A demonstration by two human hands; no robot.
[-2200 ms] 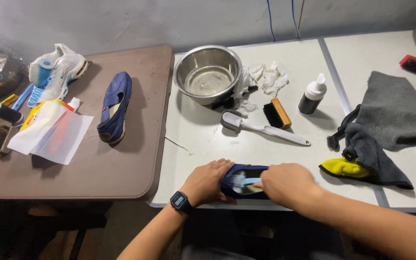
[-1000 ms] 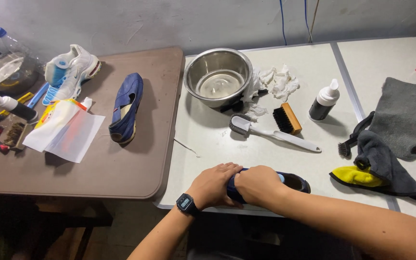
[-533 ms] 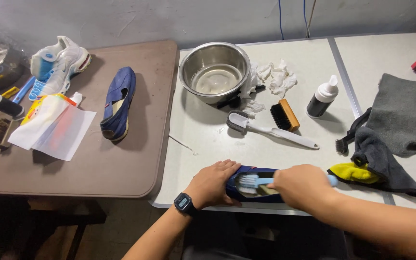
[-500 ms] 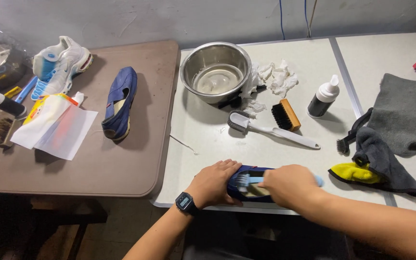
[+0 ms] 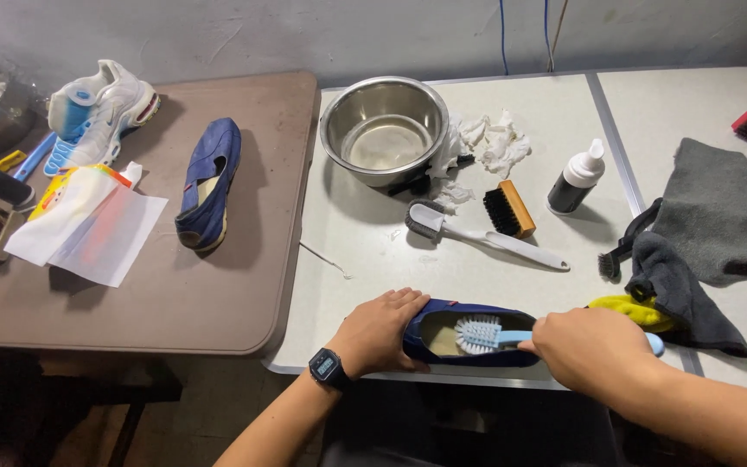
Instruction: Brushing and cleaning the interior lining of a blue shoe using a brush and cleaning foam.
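Observation:
A dark blue slip-on shoe [image 5: 439,316] lies on its side at the front edge of the white table [image 5: 373,251]. My left hand [image 5: 379,331], with a black watch on the wrist, grips the shoe's left end. My right hand [image 5: 592,344] holds a light blue brush [image 5: 482,333] by its handle, and the white bristles sit inside the shoe's opening. The matching blue shoe [image 5: 208,184] rests on the brown table [image 5: 175,294] to the left.
On the white table stand a steel bowl [image 5: 384,130], crumpled white tissues [image 5: 486,143], a white long-handled brush [image 5: 477,235], a wooden brush [image 5: 508,208], a small bottle [image 5: 576,177], grey cloths [image 5: 706,233] and a yellow cloth [image 5: 633,310]. A white sneaker [image 5: 101,108] and papers [image 5: 88,227] lie at left.
My right hand slides the brush back and forth inside the shoe; it now sits farther right than half a second ago. My left hand keeps its hold on the shoe.

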